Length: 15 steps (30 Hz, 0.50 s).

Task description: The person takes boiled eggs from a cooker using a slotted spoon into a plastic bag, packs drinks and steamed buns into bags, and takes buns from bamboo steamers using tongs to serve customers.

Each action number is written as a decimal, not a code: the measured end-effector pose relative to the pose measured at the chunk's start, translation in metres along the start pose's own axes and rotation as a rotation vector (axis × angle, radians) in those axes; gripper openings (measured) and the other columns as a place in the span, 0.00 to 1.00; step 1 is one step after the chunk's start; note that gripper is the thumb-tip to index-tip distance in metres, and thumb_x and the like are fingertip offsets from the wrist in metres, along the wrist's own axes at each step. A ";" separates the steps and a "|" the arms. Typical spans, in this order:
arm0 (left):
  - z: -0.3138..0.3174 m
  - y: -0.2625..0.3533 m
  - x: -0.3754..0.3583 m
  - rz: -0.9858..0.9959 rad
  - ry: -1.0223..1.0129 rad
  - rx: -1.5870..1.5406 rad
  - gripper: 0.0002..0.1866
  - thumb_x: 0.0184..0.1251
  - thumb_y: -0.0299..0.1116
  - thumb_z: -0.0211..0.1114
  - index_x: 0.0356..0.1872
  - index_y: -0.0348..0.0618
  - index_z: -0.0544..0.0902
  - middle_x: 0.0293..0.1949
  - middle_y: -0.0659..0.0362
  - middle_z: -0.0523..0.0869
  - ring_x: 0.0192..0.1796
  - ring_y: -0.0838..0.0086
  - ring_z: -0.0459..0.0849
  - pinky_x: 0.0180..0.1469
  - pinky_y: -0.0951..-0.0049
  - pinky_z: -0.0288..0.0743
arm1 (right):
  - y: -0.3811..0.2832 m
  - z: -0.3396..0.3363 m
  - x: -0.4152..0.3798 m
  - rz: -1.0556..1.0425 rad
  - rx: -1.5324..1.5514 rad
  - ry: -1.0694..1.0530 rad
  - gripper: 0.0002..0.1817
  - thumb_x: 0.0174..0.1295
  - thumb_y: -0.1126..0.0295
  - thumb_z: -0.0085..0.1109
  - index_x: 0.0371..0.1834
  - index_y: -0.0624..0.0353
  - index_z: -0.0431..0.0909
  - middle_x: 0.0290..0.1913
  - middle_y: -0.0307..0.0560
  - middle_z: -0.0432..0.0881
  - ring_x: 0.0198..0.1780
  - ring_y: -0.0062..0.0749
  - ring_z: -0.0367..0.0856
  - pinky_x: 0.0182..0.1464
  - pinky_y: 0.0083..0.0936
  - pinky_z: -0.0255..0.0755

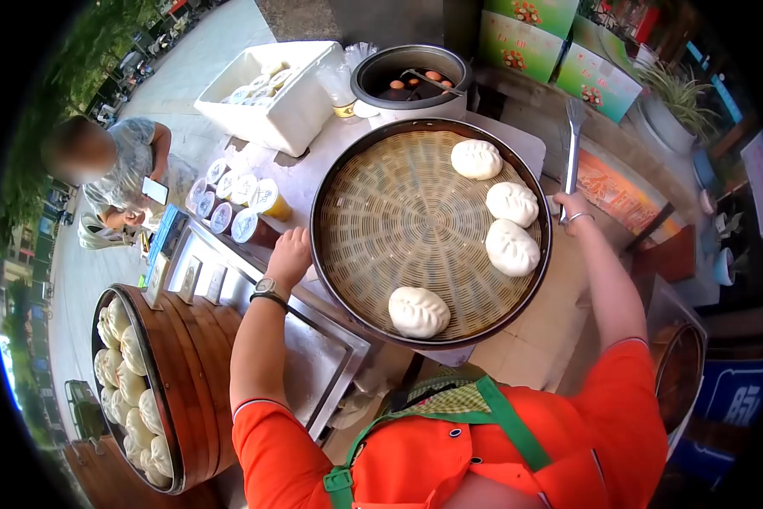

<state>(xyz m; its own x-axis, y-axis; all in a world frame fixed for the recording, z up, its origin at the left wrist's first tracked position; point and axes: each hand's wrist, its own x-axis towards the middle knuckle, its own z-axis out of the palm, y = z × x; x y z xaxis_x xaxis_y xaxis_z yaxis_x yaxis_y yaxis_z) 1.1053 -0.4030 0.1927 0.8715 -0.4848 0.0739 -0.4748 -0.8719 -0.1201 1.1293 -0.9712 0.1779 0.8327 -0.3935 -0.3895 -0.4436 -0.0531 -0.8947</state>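
Note:
A round bamboo steamer tray (pixel 381 229) with a dark rim is in front of me, its woven base largely bare. Several white pleated buns lie on it: three along the right side, such as this bun (pixel 513 248), and another bun (pixel 419 312) near the front edge. My left hand (pixel 290 257) is closed at the tray's left rim; its fingertips are partly hidden. On the right, my right hand (pixel 574 208) grips metal tongs (pixel 573 148), which point away from me, beside the tray and apart from the buns.
Stacked bamboo steamers (pixel 203 373) full of buns stand at left. Sealed cups (pixel 244 224) line the counter near a white foam box (pixel 292 119). A pot (pixel 373 106) with eggs sits behind the tray. Across the counter, a person (pixel 131 161) holds a phone.

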 end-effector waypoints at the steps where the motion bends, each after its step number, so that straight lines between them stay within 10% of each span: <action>1: -0.016 -0.004 -0.004 0.023 0.073 0.010 0.09 0.57 0.27 0.50 0.39 0.39 0.71 0.33 0.55 0.75 0.39 0.61 0.76 0.43 0.64 0.71 | -0.001 0.003 0.000 -0.080 0.039 0.053 0.10 0.44 0.74 0.57 0.32 0.61 0.70 0.24 0.40 0.71 0.20 0.27 0.70 0.20 0.26 0.66; 15: -0.322 -0.079 -0.187 -0.123 0.245 -0.047 0.15 0.56 0.25 0.53 0.46 0.35 0.73 0.42 0.46 0.77 0.46 0.52 0.75 0.51 0.61 0.69 | -0.260 0.068 -0.163 -0.445 0.020 -0.371 0.07 0.55 0.68 0.58 0.31 0.60 0.77 0.25 0.41 0.80 0.22 0.22 0.78 0.23 0.18 0.72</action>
<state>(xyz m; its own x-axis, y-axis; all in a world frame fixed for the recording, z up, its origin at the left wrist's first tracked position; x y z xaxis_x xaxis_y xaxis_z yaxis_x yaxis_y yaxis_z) 0.9407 -0.2661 0.5074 0.8699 -0.3727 0.3230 -0.3776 -0.9246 -0.0500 1.1312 -0.8304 0.4591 0.9997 0.0114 -0.0228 -0.0213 -0.1212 -0.9924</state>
